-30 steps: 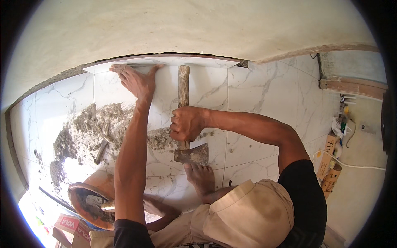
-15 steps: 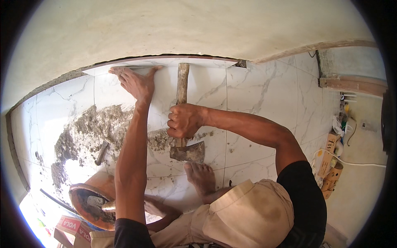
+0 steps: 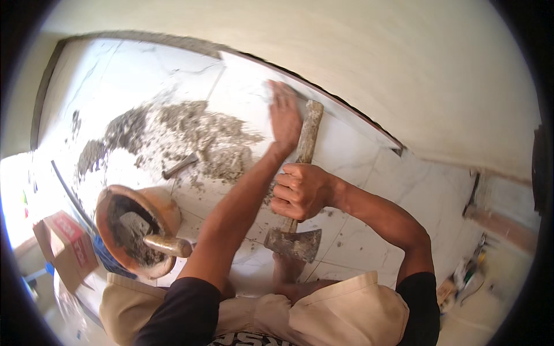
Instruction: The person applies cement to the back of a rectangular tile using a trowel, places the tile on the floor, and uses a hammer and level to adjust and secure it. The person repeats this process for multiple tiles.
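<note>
My right hand (image 3: 303, 192) is closed round the wooden handle of a hatchet (image 3: 310, 130). The worn metal head hangs toward me, over my foot, and the handle's butt points at the wall. Beyond it, my left hand (image 3: 284, 120) is stretched out, its slightly blurred fingers extended near the foot of the wall. It holds nothing; whether it touches the tile is unclear. A narrow white tile strip (image 3: 259, 70) stands along the wall base, with a dark gap behind its top edge. White veined tiles (image 3: 360, 158) cover the floor.
Wet grey mortar (image 3: 202, 135) is spread over the tiles at left, with a small tool (image 3: 180, 165) lying at its edge. An orange-brown bucket (image 3: 169, 209) holds mortar and a wooden-handled trowel (image 3: 167, 245). A cardboard box (image 3: 69, 245) stands farther left.
The view has turned and shifted left, showing more of the bucket and mortar. My left hand has moved rightward along the strip, closer to the hatchet's handle. My right hand keeps its grip.
</note>
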The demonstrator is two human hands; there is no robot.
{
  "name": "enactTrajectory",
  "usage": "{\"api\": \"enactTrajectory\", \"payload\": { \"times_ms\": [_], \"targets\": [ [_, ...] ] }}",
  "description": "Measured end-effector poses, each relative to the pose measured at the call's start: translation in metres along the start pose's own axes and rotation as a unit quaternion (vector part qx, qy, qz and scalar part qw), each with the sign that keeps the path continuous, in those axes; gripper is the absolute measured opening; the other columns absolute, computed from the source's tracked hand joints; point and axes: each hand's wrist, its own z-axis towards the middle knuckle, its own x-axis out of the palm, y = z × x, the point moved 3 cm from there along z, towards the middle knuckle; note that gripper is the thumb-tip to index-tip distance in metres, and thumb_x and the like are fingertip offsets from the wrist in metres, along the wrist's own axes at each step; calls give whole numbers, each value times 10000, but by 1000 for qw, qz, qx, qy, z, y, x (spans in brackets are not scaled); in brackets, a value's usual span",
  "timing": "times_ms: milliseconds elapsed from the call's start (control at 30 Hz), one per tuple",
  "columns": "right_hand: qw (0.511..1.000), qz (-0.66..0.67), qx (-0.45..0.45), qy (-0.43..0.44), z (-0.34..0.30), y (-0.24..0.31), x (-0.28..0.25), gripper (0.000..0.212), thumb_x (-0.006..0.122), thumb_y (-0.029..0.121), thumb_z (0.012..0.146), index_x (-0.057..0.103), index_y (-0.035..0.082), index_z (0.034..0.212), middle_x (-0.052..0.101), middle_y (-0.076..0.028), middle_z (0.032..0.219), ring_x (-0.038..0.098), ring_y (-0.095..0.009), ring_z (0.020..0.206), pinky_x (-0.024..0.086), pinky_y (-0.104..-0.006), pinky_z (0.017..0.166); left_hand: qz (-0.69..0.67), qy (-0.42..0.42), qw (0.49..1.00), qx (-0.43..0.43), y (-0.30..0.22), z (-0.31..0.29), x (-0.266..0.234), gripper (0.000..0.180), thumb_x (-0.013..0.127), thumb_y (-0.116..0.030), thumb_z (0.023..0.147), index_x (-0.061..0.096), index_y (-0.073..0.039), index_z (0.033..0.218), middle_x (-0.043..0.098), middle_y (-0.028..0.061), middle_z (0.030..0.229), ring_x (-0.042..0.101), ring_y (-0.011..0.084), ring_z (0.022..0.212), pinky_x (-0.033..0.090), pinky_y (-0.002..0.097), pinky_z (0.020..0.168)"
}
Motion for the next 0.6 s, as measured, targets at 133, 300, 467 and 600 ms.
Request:
{"api": "enactTrajectory", "payload": {
  "times_ms": [133,300,467,600],
  "targets": [
    [996,71,-33,36,26,-26,11,205,657,185,636,471,102,613,424,1,581,535,-164,549,382,-306,486,-38,39,998,-34,-23,-9,-12,1278,749,-630,783,53,116,1552,94,419,1580,211,506,1480,308,547,1157],
    [985,114,-57,116,54,-68,34,320,741,293,526,517,112,666,544,-12,599,620,-184,569,481,-357,508,-130,92,985,-58,-20,-9,-4,1338,731,-674,762,-18,105,1552,21,359,1622,75,481,1523,289,590,1172],
    [984,107,-54,128,73,-76,55,336,746,312,531,524,101,669,526,-23,588,612,-202,555,480,-359,514,-55,115,989,-74,-20,-5,-12,1393,730,-730,710,6,110,1553,-1,345,1632,30,464,1534,299,583,1169],
    [991,75,-58,92,80,-77,60,212,663,207,611,481,99,629,458,-6,557,556,-168,521,419,-323,475,-73,97,991,-62,-18,-4,-10,1416,717,-766,687,33,125,1549,-25,348,1631,23,456,1537,286,579,1171]
  ]
}}
